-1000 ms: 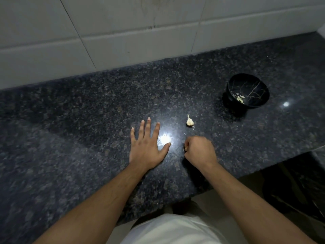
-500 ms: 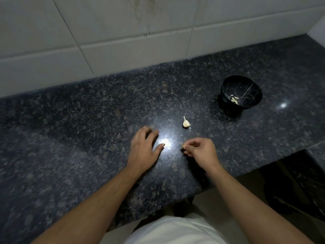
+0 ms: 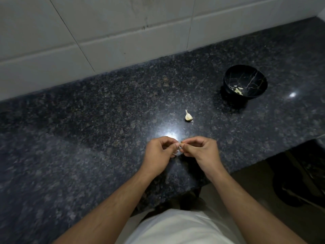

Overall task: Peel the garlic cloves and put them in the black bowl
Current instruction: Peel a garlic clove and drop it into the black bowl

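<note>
1. Since the earlier frames the left hand [image 3: 158, 152], which lay flat on the bench [image 3: 88, 129], has lifted and curled in to meet the right hand [image 3: 202, 150]; both now hover together above the near middle of the bench.
2. Both hands pinch one small garlic clove [image 3: 181, 144] between their fingertips; only a sliver of it shows, so how much skin remains cannot be told.
3. Just beyond the hands lies a bright glare spot, and a little farther the rest of the garlic bulb [image 3: 188, 116] sits on the bench, apart from the hands, in the same spot as before.
4. Far right stands the black bowl [image 3: 246, 80], well apart from the bulb, with a few pale peeled cloves [image 3: 238, 90] inside.
5. Open bench stretches wide to the left and between bulb and bowl.
6. The bench's near edge runs just under the forearms and steps back at the right; a white tiled wall [image 3: 123, 32] bounds the far side.
</note>
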